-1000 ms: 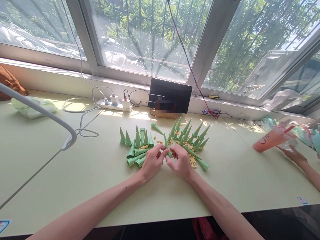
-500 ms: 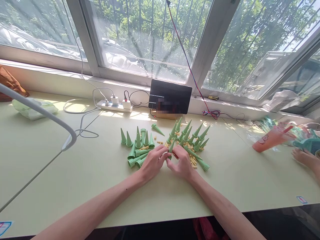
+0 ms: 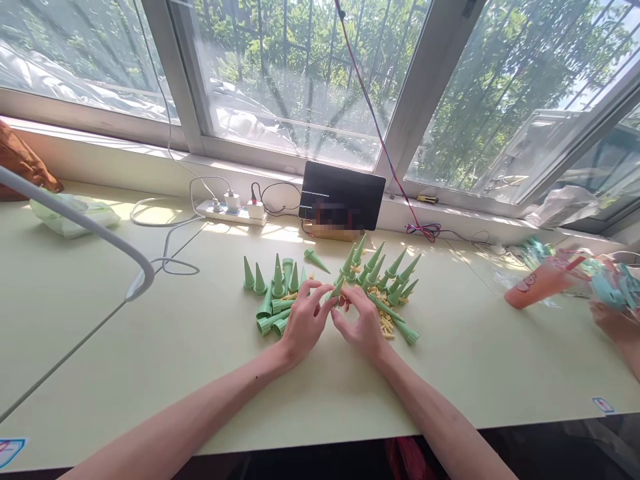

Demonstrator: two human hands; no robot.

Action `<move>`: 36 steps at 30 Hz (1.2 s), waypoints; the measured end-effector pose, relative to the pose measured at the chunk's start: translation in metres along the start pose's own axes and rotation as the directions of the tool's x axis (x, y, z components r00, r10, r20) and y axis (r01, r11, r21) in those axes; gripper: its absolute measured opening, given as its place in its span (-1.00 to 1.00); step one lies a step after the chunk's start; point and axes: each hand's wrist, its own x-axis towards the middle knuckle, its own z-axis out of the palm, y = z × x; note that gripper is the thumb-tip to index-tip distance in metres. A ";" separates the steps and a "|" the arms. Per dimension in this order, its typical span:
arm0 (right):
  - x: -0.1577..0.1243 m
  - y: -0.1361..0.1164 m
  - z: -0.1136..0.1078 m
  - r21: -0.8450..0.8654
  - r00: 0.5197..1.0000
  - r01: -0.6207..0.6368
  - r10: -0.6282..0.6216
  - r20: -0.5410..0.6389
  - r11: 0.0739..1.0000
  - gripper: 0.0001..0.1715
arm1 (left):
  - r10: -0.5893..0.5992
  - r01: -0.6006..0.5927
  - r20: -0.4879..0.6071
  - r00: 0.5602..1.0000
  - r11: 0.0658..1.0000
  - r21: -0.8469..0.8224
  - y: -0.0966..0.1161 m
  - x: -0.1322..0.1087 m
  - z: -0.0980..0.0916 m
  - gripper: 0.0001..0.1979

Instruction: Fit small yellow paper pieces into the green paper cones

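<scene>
My left hand (image 3: 306, 321) is closed around a small green plastic cone-shaped spike (image 3: 338, 289), its tip pointing up. Beside it, my right hand (image 3: 364, 321) has its fingers curled in at the spike's right side; what lies between them, if anything, is hidden. To the left is a group of green spikes (image 3: 277, 280), some standing and some lying with their hollow ends showing. On the right, more green spikes (image 3: 373, 270) stand among small yellow pegs (image 3: 386, 323). One spike (image 3: 316, 259) lies alone behind my hands.
A dark tablet (image 3: 343, 193) leans at the window wall beside a power strip (image 3: 233, 212) with cables. A cup of pink drink (image 3: 537, 283) tilts at the right, near another person's hand (image 3: 607, 317). A grey curved bar (image 3: 100, 230) crosses the left side.
The spike has shifted slightly left with my left hand and leans more. My right fingers have drawn a little apart from it. The other person's hand has moved slightly at the right.
</scene>
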 end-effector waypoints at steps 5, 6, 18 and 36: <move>-0.001 0.003 -0.002 0.039 0.999 -0.012 0.014 -0.034 0.999 -0.59 | -0.163 0.170 0.075 0.984 0.981 -0.096 0.005 0.000 -0.001 -0.73; -0.001 0.003 -0.002 0.040 0.999 -0.008 0.009 -0.040 0.999 -0.56 | -0.188 0.200 0.101 0.977 0.972 -0.127 0.006 0.001 -0.002 -0.65; 0.002 -0.005 -0.005 0.077 0.994 0.107 -0.107 -0.005 0.991 -0.41 | -0.392 0.604 0.472 0.790 0.629 -0.489 0.014 0.003 -0.005 -0.41; -0.005 0.010 -0.002 0.041 0.985 0.064 -0.070 0.157 0.997 -0.21 | -0.457 0.666 0.485 0.745 0.471 -0.579 0.010 0.004 -0.002 -0.58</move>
